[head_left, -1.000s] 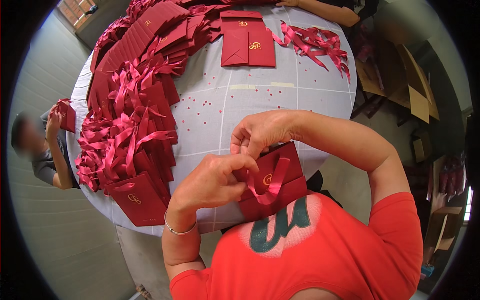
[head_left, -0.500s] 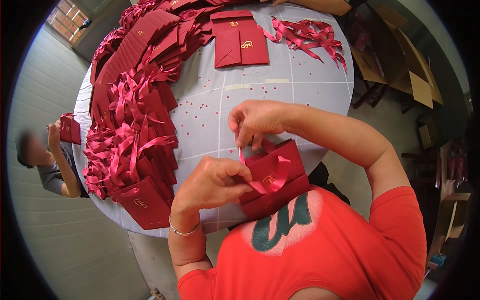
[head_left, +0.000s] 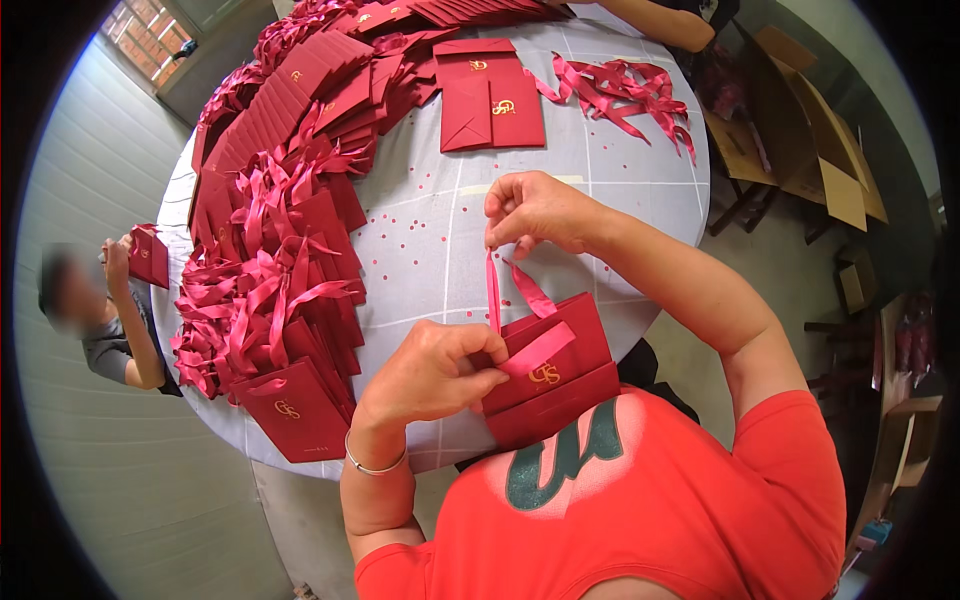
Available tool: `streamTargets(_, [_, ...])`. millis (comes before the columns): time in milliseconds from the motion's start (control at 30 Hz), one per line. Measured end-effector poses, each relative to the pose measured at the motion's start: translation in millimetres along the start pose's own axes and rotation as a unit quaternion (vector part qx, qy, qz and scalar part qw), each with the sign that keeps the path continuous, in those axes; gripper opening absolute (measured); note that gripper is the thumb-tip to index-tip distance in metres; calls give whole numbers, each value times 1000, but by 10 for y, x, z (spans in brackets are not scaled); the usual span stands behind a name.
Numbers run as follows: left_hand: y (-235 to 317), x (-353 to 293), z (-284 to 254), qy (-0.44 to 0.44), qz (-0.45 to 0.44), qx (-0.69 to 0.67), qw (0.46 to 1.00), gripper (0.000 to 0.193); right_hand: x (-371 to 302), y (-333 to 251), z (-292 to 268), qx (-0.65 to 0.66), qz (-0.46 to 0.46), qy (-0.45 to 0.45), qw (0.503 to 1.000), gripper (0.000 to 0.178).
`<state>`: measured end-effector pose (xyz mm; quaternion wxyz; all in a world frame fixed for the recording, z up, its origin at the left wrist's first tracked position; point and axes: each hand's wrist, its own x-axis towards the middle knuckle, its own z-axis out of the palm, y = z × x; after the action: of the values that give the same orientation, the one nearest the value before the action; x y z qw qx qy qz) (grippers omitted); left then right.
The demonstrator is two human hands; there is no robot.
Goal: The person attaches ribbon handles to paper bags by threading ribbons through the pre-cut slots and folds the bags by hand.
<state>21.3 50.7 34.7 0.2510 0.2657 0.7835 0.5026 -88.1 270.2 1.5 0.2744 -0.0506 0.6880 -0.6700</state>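
In front of me, at the table's near edge, a dark red paper gift bag [head_left: 552, 370] with a gold mark rests against my shirt. My left hand [head_left: 432, 372] pinches a pink ribbon [head_left: 541, 349] at the bag's left side, with one piece lying across the bag's front. Beyond the bag, my right hand [head_left: 535, 212] is raised and closed on the upper end of a ribbon strand [head_left: 493, 290], which runs taut down to the left hand. A second loose ribbon end [head_left: 530, 288] stands up from the bag's top edge. Fingers of the left hand hide where the strands meet.
Red bags with ribbon handles [head_left: 270, 270] are piled along the table's left side. Flat red bags [head_left: 517, 110] and loose ribbons [head_left: 630, 95] lie at the far side. Small red dots dot the tablecloth [head_left: 400, 290]. A co-worker [head_left: 120, 320] handles a bag at left; cardboard boxes [head_left: 815, 150] stand right.
My right hand has moved up and away from the bag, drawing the ribbon strand out straight. The ribbon loop over the bag's front now lies as a shorter loose end. My left hand keeps its pinch.
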Motion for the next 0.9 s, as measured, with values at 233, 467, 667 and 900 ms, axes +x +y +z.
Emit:
streamTargets(233, [-54, 37, -11, 7, -37, 0, 999, 16, -134, 132, -87, -140, -24, -8, 990, 19])
streamTargets(467, [-193, 60, -41, 139, -1, 191, 972, 28, -725, 96, -211, -253, 39, -29, 966, 29])
streamTargets(667, [-222, 108, -52, 183, 8, 247, 951, 27, -866, 219, -47, -216, 33, -33, 975, 28])
streamTargets(900, [-289, 136, -23, 191, 44, 315, 929, 24, -633, 150, -96, -309, -100, 45, 945, 22])
